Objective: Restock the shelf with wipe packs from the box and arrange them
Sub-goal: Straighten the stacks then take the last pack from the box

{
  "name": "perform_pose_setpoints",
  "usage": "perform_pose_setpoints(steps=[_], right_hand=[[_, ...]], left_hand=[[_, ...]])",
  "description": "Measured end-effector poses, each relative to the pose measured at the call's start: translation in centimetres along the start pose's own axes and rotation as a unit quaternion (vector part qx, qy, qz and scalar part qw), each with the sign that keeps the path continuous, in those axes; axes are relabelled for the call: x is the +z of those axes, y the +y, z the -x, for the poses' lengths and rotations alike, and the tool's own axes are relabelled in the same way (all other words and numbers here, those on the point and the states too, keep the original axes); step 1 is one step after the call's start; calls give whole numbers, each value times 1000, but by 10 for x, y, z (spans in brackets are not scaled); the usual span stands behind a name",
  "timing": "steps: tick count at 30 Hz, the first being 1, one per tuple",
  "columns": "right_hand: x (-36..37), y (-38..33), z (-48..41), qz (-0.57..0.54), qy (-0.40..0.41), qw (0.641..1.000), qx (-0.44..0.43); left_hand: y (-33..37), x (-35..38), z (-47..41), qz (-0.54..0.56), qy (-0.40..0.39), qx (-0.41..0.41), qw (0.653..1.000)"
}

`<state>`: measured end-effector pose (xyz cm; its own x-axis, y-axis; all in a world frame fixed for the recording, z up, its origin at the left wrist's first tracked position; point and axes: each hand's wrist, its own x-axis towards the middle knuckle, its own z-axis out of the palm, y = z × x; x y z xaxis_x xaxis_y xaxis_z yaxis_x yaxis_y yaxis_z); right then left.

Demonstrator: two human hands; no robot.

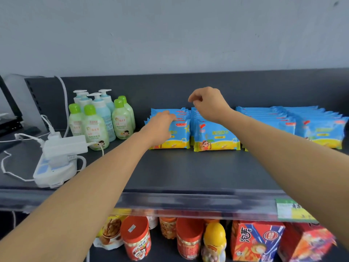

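Note:
Blue-and-yellow wipe packs stand in rows on the dark shelf [188, 171]. My left hand [160, 127] reaches onto the leftmost row of wipe packs [181, 135], fingers over the tops of the front packs. My right hand [207, 104] hovers above the second row of wipe packs [217, 137] with fingers loosely curled and nothing in it. Two more rows of wipe packs [321, 129] stand to the right. No box is in view.
Green and blue lotion bottles [98, 120] stand left of the wipes. A white power strip with plugs and cables [56, 159] lies at the shelf's left front. Jars and snack boxes [188, 239] fill the lower shelf. A price label [289, 210] sits on the shelf edge.

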<state>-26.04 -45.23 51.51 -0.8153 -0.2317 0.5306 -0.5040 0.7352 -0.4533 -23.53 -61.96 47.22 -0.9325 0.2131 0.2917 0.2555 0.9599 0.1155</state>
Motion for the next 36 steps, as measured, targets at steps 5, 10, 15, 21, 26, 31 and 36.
perform_pose_setpoints(steps=[5,10,15,21,26,31,36], right_hand=[[-2,2,1,1,-8,1000,11],[0,4,8,13,-21,1000,13],[2,2,12,16,-31,999,16],[2,-1,17,24,-29,999,17],[3,-2,24,31,-24,999,24],[0,-4,32,35,-16,999,24],[-8,-7,43,59,6,998,13]], left_hand=[[-5,3,0,5,47,9,999],[-6,10,4,-9,73,28,997],[-6,12,4,-11,84,49,995],[-10,16,13,-32,89,59,994],[-9,15,20,-29,91,53,994],[-8,11,26,-1,91,48,995],[5,-1,30,72,170,61,981]])
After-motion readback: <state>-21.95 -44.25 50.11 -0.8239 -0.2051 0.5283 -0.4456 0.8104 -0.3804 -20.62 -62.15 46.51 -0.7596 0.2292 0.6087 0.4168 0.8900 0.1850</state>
